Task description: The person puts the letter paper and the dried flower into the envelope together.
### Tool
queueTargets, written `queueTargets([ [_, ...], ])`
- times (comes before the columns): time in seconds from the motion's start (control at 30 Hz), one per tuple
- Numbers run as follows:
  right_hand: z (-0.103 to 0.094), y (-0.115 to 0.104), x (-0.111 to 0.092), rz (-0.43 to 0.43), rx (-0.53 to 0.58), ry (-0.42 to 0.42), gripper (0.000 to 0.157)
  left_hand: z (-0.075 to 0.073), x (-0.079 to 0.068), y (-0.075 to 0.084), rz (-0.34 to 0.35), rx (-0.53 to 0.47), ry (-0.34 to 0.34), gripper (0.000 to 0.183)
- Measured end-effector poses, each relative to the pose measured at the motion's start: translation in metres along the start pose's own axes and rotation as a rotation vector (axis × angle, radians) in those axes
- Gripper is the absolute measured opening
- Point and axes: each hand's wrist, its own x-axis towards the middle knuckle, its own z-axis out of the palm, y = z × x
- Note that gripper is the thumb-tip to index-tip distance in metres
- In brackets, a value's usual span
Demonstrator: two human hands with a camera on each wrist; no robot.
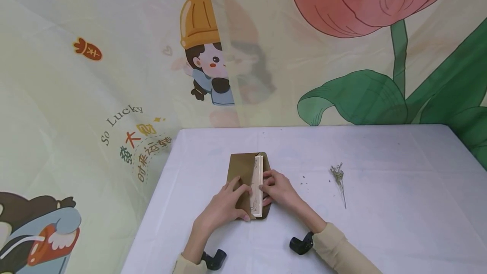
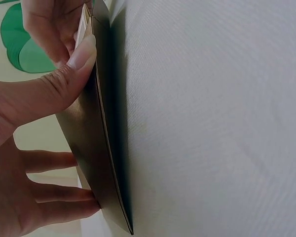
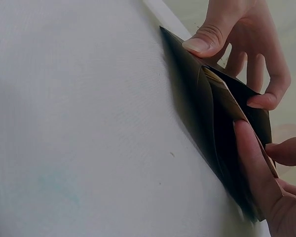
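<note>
A brown envelope (image 1: 240,168) lies on the table with its flap opened to the right. Out of its right side sticks a cream card (image 1: 257,200) with a pale border and faint printed marks. My left hand (image 1: 225,203) holds the envelope, thumb at the near edge and fingers spread over its face. In the left wrist view that thumb (image 2: 81,57) presses the envelope's edge. My right hand (image 1: 280,189) pinches the card's right edge between thumb and fingers. The right wrist view shows the card (image 3: 228,96) partly inside the envelope's dark opening; its inner part is hidden.
To the right lies a small sprig of dried flowers (image 1: 337,174), with tiny crumbs scattered near it. A white cloth covers the table (image 1: 411,206). Behind it hangs a printed curtain (image 1: 266,54). Black wrist cameras are strapped on both wrists.
</note>
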Motion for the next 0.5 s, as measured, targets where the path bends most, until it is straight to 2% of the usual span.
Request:
queueTargets([
  [0.5, 0.0044, 0.0025, 0.001, -0.017, 0.041, -0.041, 0.05, 0.0014, -0.0003, -0.0008, -0.014, -0.003, -0.004, 0.059],
])
